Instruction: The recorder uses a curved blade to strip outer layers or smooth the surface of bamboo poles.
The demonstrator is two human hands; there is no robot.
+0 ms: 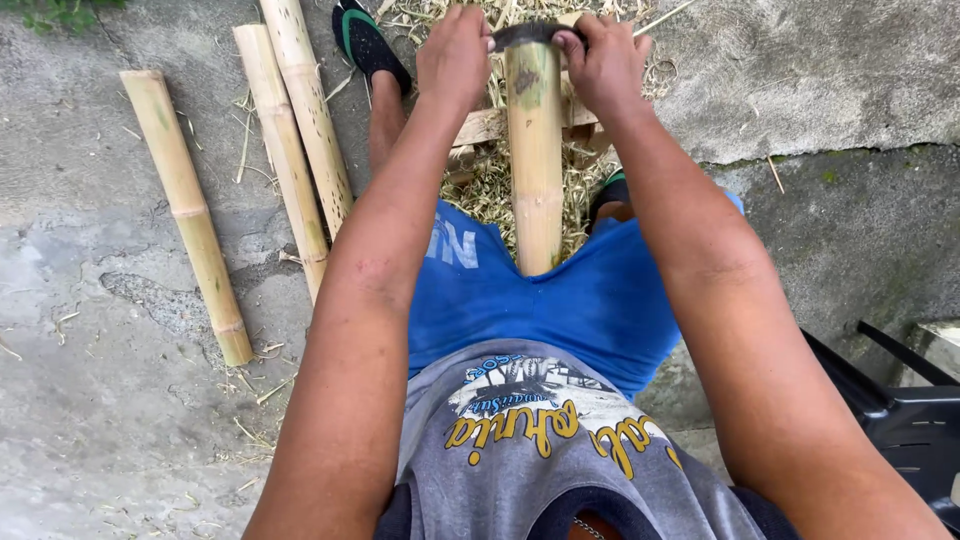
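Bamboo (534,160) stands between my knees to stay steady — left hand (455,58) and right hand (603,62) each clench one end of the blade (523,34) laid across its top.

Both hands, left hand (455,55) and right hand (603,62), close on a dark blade (528,34) laid across a bamboo pole (535,150). Three more bamboo poles (285,140) lie on the concrete floor (90,400).

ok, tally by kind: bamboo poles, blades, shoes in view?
Bamboo poles: 4, one between the knees, three on the ground
Blade: 1, held by left hand and right hand
Shoes: 2
Total: 7
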